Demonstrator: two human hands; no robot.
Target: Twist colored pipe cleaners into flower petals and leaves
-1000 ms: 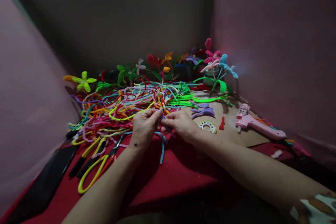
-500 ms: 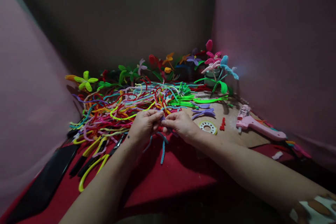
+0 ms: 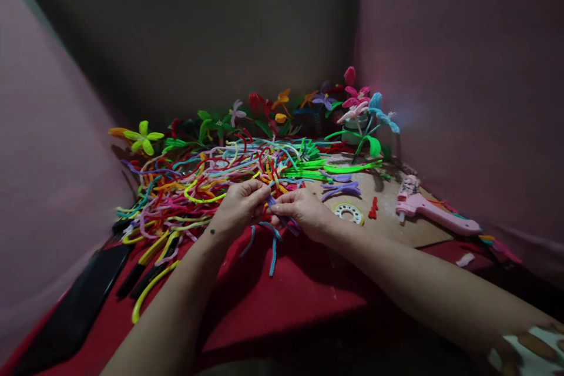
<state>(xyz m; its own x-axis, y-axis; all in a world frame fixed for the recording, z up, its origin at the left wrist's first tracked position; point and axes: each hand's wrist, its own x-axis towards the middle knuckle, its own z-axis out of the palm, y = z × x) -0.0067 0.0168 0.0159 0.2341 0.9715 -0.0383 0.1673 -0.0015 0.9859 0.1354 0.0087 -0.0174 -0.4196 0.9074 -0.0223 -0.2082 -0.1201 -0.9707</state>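
Between my fingertips is a purple pipe cleaner (image 3: 272,202), mostly covered by the fingers. My left hand (image 3: 245,205) pinches its upper end with thumb and forefinger. My right hand (image 3: 304,211) grips it lower down, and purple ends poke out beneath the fingers. Just below the hands, a bent blue pipe cleaner (image 3: 273,255) lies on the red cloth (image 3: 299,311). To the right of my right hand, purple looped petals (image 3: 341,189) rest on a brown board (image 3: 392,232).
A tangle of coloured pipe cleaners (image 3: 211,170) spreads behind my hands. Pipe-cleaner flowers (image 3: 143,138) line the back. A pink glue gun (image 3: 434,211), a white ring-shaped spool (image 3: 348,213) and a red piece (image 3: 373,208) lie right. Yellow-and-black-handled tools (image 3: 147,261) sit left, beside a black flat object (image 3: 74,311).
My left hand has shifted slightly, its wrist moving left and its forearm covering more of the scissors. More of the purple pipe cleaner shows between the hands. The right hand has barely moved.
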